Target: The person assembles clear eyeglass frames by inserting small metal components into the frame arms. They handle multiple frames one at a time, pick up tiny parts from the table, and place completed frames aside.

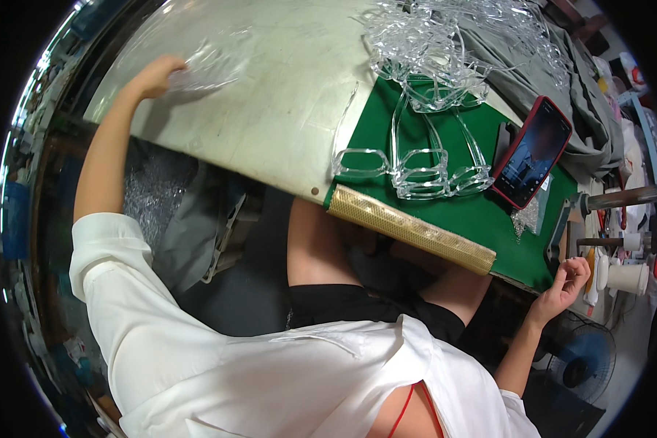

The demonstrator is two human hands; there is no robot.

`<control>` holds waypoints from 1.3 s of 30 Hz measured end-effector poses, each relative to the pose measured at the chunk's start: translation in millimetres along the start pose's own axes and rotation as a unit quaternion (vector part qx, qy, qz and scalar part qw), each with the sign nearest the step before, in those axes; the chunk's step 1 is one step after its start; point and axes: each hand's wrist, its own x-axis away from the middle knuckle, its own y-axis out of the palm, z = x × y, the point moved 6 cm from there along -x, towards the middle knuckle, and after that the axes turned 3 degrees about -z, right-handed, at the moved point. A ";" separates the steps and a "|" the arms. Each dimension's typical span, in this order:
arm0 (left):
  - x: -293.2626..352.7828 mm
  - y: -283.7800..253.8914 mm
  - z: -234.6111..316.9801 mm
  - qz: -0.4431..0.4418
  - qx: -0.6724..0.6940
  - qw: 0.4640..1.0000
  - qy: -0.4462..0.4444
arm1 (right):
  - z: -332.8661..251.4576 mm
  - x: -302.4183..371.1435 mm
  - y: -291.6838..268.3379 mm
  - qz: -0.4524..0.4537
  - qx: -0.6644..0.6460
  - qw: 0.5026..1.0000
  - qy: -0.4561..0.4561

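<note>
My left hand (162,77) reaches far out over the pale tabletop at the left. Its fingers are closed on the edge of a clear plastic bag (215,64), which lies on the table. My right hand (568,283) is at the table's right edge, fingers curled in; whatever they hold, if anything, is hidden. Between the hands, several clear eyeglass frames (420,175) stand on a green mat (372,120), temples pointing away from me. Behind them is a large heap of clear frames (445,44).
A gold perforated strip (409,228) runs along the mat's front edge. On the right stand a red-cased phone (533,152), a small bag of tiny parts (533,212) and a wooden-handled tool (620,198). A white cup (626,279) and a fan (580,361) are beyond my right hand.
</note>
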 end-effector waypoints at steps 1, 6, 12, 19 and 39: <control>-0.9 2.8 -21.3 0.025 0.005 0.999 -0.031 | 2.2 2.2 -3.4 0.008 0.003 1.000 0.006; 1.1 39.5 -130.1 0.173 0.005 0.979 -0.104 | -10.8 0.4 19.4 -0.013 -0.013 1.000 0.008; -4.3 -40.2 -21.6 0.213 -0.191 0.957 -0.047 | -28.5 -6.6 40.3 -0.076 0.022 0.997 0.001; 16.5 -74.6 364.0 0.123 0.299 0.919 0.226 | -10.2 -3.3 46.6 -0.200 0.039 0.968 0.146; 83.7 -94.2 326.7 0.130 0.743 0.644 0.128 | -8.2 -5.2 58.7 -0.331 0.115 0.937 -0.007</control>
